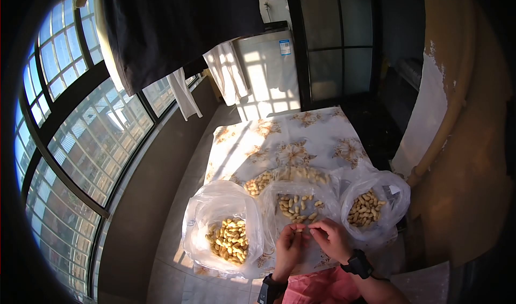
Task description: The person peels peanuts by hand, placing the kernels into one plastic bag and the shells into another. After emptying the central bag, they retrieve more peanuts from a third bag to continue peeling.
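Note:
My left hand (290,246) is closed in a pinch at the near side of the middle plastic bag (271,210). A small tan piece that looks like a peanut (300,230) shows at its fingertips. Close beside it, my right hand (332,240) also pinches, its fingertips nearly meeting the left ones; what lies between them is too small to make out. Loose peanuts (293,204) lie in the middle bag just beyond both hands. The left open bag (196,207) holds a pile of peanuts (230,240), and the right bag (400,202) holds more peanuts (366,208).
A flowered cloth covers the table (317,132). Behind the middle bag lies another heap of peanuts (258,183). Dark clothing (183,30) hangs overhead at the left, near the barred window (102,143). A white appliance (269,67) stands beyond the table.

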Motion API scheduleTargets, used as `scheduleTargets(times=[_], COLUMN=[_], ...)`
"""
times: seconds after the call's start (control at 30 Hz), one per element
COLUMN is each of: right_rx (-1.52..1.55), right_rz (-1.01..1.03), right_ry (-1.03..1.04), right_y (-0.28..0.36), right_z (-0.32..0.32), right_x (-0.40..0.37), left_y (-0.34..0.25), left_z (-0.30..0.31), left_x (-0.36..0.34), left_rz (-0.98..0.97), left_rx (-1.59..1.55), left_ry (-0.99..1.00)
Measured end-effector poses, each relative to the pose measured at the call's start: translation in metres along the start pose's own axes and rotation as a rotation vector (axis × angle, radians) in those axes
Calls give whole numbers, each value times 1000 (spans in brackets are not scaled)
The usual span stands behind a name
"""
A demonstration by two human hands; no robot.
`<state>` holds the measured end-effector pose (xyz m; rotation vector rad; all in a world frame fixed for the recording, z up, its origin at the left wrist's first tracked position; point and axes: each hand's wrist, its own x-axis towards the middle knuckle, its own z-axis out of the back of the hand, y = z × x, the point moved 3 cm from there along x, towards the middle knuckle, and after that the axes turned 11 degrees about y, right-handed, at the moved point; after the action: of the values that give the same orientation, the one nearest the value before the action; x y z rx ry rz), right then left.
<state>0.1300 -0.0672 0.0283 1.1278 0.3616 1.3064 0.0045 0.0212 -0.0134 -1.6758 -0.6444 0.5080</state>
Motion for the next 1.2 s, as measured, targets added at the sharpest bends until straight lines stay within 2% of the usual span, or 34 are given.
scheduleTargets(times=[0.83, 1.2], right_rx=[29, 12], right_rz=[-35, 56], right_ry=[-31, -45], right_y=[1, -5], right_z=[2, 0], right_x=[0, -1], left_y=[-5, -8], left_z=[-3, -5], left_x=[0, 0], left_rz=[-30, -53], left_rx=[3, 34], left_ry=[-48, -57])
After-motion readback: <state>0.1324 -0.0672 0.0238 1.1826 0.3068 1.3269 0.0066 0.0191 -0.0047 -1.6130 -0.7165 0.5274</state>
